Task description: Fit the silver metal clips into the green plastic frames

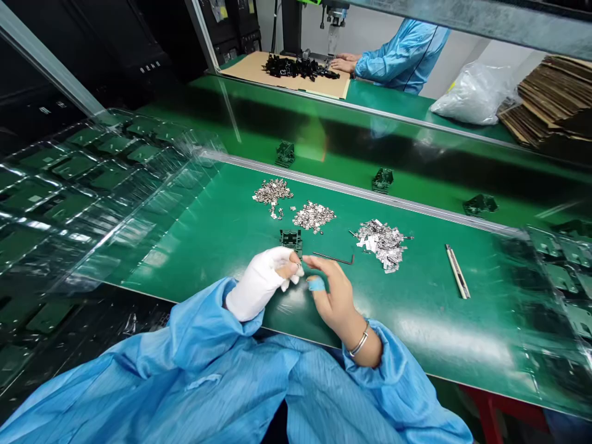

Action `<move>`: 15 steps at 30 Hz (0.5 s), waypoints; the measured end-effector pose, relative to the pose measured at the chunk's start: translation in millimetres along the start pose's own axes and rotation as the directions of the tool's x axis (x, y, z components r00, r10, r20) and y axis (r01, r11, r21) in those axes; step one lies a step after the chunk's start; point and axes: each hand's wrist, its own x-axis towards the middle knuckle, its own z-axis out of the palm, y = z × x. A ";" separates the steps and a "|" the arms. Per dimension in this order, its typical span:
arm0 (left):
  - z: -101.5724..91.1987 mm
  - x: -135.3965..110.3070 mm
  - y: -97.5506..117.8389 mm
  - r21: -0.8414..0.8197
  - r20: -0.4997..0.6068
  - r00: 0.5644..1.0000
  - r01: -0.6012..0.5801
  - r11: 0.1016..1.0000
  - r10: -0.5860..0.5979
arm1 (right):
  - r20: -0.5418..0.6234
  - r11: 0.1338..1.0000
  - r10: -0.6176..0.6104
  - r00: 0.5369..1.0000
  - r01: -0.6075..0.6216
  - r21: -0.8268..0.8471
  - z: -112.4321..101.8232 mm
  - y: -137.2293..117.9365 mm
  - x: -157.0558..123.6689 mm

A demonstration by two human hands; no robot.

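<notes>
My left hand [263, 280], in a white glove with bare thumb and fingertip, pinches a tiny metal piece [298, 265]. Close beside it is my right hand [333, 290], bare with blue tape on the thumb; its thumb and fingers are apart, with nothing visible between them. Just beyond the left fingertips stands a dark green part [291, 239], partly hidden by the glove. A black hex key [333, 257] lies past my right fingers. Small metal pieces form two heaps, a left pile [272, 191] and a middle pile [314, 216], with flat silver plates [383, 242] heaped to the right.
A utility knife [457, 271] lies on the green table [416, 333]. Clear plastic trays of green parts flank me, a left tray [92, 166] and a right tray [562, 271]. Beyond the low transparent partition, a co-worker's hands [345, 63] are near black parts [298, 66].
</notes>
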 end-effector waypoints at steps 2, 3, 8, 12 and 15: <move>-1.5 -0.9 -0.2 0.131 0.016 0.999 -0.040 0.991 0.038 | -0.032 0.992 0.101 0.994 -0.099 0.074 -0.4 0.3 1.9; -2.1 -1.6 -0.3 0.207 0.028 0.997 -0.071 0.976 0.067 | -0.024 0.985 0.143 0.989 -0.140 0.106 -0.5 0.4 3.0; -5.1 -5.3 -3.6 0.423 0.095 0.981 -0.192 0.886 0.168 | 0.109 0.916 0.295 0.949 -0.313 0.251 0.1 1.5 6.8; -7.0 -6.5 -8.7 0.291 0.153 0.977 -0.185 0.939 0.145 | 0.234 0.837 0.360 0.903 -0.423 0.346 0.4 1.9 5.5; -8.0 -9.1 -10.2 0.394 0.148 0.957 -0.290 0.872 0.251 | 0.290 0.803 0.379 0.879 -0.468 0.369 0.5 0.8 4.1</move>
